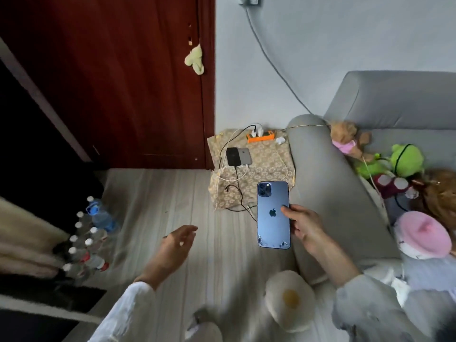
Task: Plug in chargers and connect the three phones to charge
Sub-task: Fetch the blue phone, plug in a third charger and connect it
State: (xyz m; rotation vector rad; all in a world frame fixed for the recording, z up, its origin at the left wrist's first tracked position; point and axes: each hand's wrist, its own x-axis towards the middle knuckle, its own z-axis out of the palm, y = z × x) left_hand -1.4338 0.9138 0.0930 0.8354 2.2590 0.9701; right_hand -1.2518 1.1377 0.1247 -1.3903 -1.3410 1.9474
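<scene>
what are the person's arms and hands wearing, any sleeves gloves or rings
Both hands are bare: no gloves, and no rings or watch that the picture shows. The left hand comes out of a loose white sleeve of crinkled cloth that ends at the wrist. The right hand has a pale grey-white sleeve, also loose and wrinkled, ending just above the wrist.

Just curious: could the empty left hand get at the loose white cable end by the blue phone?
Probably yes. The left hand is open and holds nothing, and only bare floor lies between it and the cable end beside the blue phone.
</scene>
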